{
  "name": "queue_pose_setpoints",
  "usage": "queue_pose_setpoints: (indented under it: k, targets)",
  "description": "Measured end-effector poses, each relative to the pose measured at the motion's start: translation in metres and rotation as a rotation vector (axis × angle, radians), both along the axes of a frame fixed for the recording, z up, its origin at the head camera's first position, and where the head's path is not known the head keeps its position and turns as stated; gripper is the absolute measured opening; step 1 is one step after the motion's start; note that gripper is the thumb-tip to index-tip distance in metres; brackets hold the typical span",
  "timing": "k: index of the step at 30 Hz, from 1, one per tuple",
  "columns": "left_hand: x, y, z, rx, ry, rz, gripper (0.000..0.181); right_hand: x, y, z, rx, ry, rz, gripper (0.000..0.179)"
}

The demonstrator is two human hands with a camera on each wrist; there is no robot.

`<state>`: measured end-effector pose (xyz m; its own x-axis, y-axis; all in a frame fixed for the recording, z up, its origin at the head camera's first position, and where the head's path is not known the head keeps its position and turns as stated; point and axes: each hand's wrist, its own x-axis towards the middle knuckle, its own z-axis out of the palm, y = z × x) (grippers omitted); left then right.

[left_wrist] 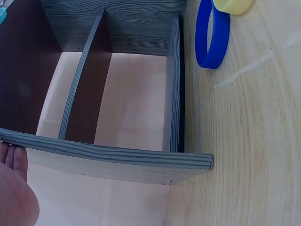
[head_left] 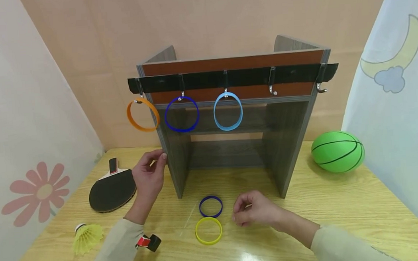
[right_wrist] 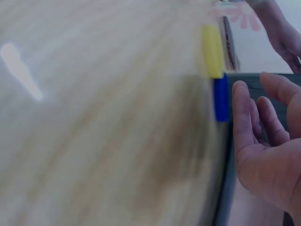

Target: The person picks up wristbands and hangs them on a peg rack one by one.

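Observation:
My left hand [head_left: 150, 175] touches the outer left side of the grey wooden shelf [head_left: 172, 156] with bent fingers. In the left wrist view, its fingers [left_wrist: 19, 162] lie against that side panel, and no thumb shows on the inner face. My right hand [head_left: 258, 209] hovers near the table, right of two wristbands, its fingers loosely curved around nothing. Those are a dark blue wristband [head_left: 220, 205] and a yellow wristband [head_left: 197, 237], lying flat before the shelf. From the hooks hang an orange wristband [head_left: 131, 118], a blue wristband [head_left: 184, 130] and a light blue wristband [head_left: 229, 129].
A black strip [head_left: 206, 80] with several hooks crosses the shelf's front; its two rightmost hooks [head_left: 273, 91] hold no band. A table tennis paddle [head_left: 112, 191] and a yellow shuttlecock [head_left: 87, 237] lie at the left. A green ball [head_left: 337, 151] sits at the right.

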<state>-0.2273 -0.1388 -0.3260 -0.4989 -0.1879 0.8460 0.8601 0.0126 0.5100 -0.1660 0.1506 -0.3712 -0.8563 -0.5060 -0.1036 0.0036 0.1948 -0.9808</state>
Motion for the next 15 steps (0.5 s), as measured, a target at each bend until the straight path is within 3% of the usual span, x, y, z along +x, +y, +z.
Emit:
queue_pose_setpoints:
  k: [7, 10, 15]
  targets:
    - [0.000, -0.001, -0.001, -0.008, -0.007, 0.022, 0.010, 0.010, -0.014, -0.026, -0.008, -0.056, -0.012, 0.016]
    - [-0.007, -0.004, -0.009, -0.014, -0.020, 0.037, 0.011, 0.012, -0.019, -0.031, -0.023, -0.066, -0.033, 0.018]
    - [-0.005, -0.003, -0.006, -0.024, -0.037, 0.058, 0.012, 0.011, -0.025, -0.035, -0.006, -0.072, -0.054, 0.017]
